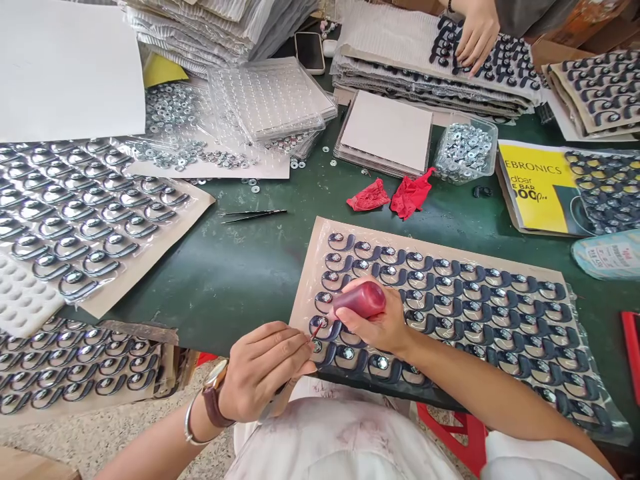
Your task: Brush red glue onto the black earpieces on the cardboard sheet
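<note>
My right hand (373, 320) is closed round a red squeeze bottle (361, 300), its rounded end up. The bottle's thin red nozzle points down and left to a dark curved piece (319, 325) at the left of a card sheet (307, 287) bearing rows of such pieces, each with a shiny round centre. Close beside the nozzle, my left hand (273, 363) is closed, fingers together at the sheet's lower left corner. A thin dark object shows under its palm, too hidden to name. Tweezers (254, 215) lie on the green table (240, 267).
Another sheet of curved pieces (90, 213) lies left. Loose metal washers (175, 110), clear plastic trays (275, 97) and a washer box (466, 148) stand behind. Two red scraps (411, 193) lie mid-table. Another person's hand (479, 33) touches pieces on a stack at the back right.
</note>
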`<move>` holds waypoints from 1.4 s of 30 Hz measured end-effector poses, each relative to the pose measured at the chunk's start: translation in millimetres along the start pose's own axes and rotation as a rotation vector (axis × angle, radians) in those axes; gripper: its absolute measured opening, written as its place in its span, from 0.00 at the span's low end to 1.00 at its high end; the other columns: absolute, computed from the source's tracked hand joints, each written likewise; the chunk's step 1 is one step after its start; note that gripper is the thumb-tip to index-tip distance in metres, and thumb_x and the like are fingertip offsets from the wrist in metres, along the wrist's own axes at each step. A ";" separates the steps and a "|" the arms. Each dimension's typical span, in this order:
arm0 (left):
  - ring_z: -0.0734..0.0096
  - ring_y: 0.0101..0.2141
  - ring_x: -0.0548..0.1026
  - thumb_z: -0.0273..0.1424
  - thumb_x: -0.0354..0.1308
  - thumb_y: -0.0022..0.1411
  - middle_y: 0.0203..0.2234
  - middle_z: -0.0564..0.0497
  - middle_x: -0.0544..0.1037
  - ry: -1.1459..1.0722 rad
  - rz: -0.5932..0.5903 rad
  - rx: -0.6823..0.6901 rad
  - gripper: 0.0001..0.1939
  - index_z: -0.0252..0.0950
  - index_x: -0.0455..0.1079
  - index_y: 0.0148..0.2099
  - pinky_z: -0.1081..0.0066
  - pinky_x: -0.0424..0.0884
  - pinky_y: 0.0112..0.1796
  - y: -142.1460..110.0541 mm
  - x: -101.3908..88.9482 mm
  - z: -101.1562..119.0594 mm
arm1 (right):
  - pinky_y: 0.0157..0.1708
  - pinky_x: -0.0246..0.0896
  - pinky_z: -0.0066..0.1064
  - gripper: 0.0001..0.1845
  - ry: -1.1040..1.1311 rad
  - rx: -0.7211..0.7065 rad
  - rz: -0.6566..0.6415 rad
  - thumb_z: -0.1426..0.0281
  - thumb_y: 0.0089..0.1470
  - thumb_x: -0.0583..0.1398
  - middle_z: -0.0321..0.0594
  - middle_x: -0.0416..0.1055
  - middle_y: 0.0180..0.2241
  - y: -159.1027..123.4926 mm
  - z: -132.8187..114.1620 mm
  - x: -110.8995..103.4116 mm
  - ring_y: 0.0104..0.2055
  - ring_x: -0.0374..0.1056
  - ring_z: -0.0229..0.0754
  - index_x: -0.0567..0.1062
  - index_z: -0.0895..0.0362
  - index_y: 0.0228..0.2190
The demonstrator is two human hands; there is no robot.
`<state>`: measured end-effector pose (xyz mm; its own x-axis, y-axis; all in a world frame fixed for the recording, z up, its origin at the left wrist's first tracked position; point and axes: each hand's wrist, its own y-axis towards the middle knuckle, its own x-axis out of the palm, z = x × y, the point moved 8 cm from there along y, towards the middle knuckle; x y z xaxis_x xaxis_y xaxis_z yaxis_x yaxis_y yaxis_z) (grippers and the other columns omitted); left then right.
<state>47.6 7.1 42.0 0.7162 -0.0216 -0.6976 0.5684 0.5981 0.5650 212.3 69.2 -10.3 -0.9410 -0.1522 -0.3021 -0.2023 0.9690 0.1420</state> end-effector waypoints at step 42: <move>0.69 0.33 0.80 0.20 0.55 0.62 0.32 0.48 0.81 -0.145 0.029 -0.103 0.09 0.31 0.72 0.44 0.67 0.76 0.36 1.8 -2.5 -16.5 | 0.26 0.72 0.31 0.10 -0.040 -0.012 -0.026 0.62 0.52 0.65 0.37 0.77 0.21 -1.9 0.6 0.6 0.22 0.74 0.41 0.73 0.55 0.31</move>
<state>40.1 21.4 37.6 0.7868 -0.1138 -0.6067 0.5076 0.6786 0.5310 212.3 67.4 -11.3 -0.9238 -0.1690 -0.3435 -0.2301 0.9623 0.1452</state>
